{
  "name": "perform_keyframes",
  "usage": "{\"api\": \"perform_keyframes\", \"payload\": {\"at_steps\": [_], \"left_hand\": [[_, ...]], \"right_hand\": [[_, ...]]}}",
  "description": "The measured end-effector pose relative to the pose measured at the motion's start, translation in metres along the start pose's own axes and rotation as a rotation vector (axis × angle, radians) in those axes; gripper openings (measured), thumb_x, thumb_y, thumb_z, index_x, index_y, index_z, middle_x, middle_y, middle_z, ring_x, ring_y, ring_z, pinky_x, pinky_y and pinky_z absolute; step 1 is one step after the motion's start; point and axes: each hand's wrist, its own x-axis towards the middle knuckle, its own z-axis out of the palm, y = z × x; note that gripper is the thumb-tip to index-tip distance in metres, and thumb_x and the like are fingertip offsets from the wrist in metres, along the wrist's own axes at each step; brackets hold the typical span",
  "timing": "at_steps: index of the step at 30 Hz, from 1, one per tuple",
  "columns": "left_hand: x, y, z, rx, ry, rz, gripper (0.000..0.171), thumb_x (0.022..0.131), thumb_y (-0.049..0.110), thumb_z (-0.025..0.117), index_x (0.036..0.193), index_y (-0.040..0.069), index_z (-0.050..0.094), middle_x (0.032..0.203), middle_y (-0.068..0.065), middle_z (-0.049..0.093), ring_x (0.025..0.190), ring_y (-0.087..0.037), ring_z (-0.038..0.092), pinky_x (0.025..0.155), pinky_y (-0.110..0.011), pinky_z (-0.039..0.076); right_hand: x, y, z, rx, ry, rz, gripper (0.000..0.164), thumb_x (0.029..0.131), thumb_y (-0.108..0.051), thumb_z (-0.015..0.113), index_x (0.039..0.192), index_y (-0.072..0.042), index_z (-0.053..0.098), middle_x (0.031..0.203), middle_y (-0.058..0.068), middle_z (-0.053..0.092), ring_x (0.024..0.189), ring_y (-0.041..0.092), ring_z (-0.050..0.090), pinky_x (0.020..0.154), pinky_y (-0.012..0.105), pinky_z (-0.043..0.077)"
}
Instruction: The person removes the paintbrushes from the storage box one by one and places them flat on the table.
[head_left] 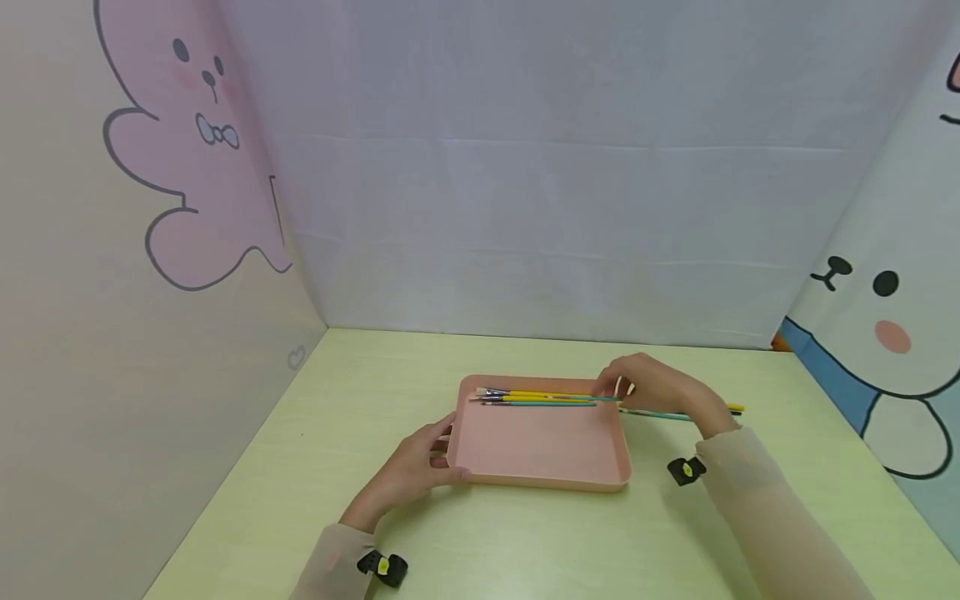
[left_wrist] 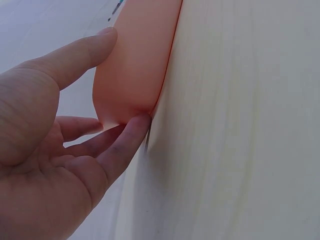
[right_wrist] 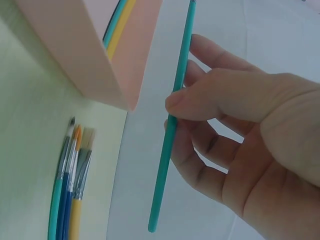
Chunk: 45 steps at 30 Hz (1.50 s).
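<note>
A shallow pink tray point(head_left: 540, 450) lies on the table. Thumb at its front wall and fingers at its left end, my left hand point(head_left: 412, 471) holds the tray by the front left corner; in the left wrist view the fingertips point(left_wrist: 136, 125) touch the corner's lower edge. Over the tray's back right corner, my right hand point(head_left: 652, 387) pinches a teal paintbrush point(right_wrist: 165, 160) between thumb and fingers. Several paintbrushes point(head_left: 525, 398) with yellow and teal handles lie along the tray's back side, bristles to the left.
More paintbrushes point(right_wrist: 65, 200) with teal, blue and yellow handles lie on the table right of the tray, partly behind my right wrist in the head view. A white cloth backdrop point(head_left: 525, 208) stands behind the pale table point(head_left: 360, 383), with cartoon-printed panels at both sides.
</note>
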Motion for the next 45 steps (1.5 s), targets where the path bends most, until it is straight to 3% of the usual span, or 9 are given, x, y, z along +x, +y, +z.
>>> {"api": "perform_keyframes", "payload": {"at_steps": [10, 26, 45], "left_hand": [[0.002, 0.0, 0.0, -0.015, -0.004, -0.007, 0.1, 0.088, 0.028, 0.091, 0.168, 0.015, 0.032, 0.155, -0.01, 0.054, 0.129, -0.026, 0.062, 0.101, -0.029, 0.059], [0.002, -0.002, 0.0, -0.026, -0.003, -0.014, 0.101, 0.087, 0.029, 0.092, 0.168, 0.015, 0.033, 0.154, -0.009, 0.054, 0.128, -0.026, 0.063, 0.1, -0.028, 0.059], [0.0, -0.001, -0.002, -0.012, -0.002, 0.0, 0.1, 0.087, 0.026, 0.091, 0.168, 0.012, 0.033, 0.155, -0.012, 0.054, 0.128, -0.028, 0.063, 0.102, -0.034, 0.06]], "right_hand": [[-0.031, 0.011, 0.0, 0.011, 0.07, 0.041, 0.038, 0.087, 0.017, 0.073, 0.113, -0.01, 0.079, 0.107, 0.003, 0.075, 0.091, 0.023, 0.072, 0.077, 0.029, 0.063], [-0.073, 0.026, 0.008, 0.081, 0.142, 0.134, 0.043, 0.087, 0.021, 0.065, 0.116, -0.009, 0.077, 0.112, 0.005, 0.074, 0.093, 0.018, 0.069, 0.079, 0.029, 0.061], [-0.093, 0.044, 0.006, 0.015, 0.148, 0.232, 0.041, 0.087, 0.019, 0.069, 0.113, -0.011, 0.079, 0.113, 0.007, 0.074, 0.096, 0.022, 0.068, 0.079, 0.033, 0.061]]}}
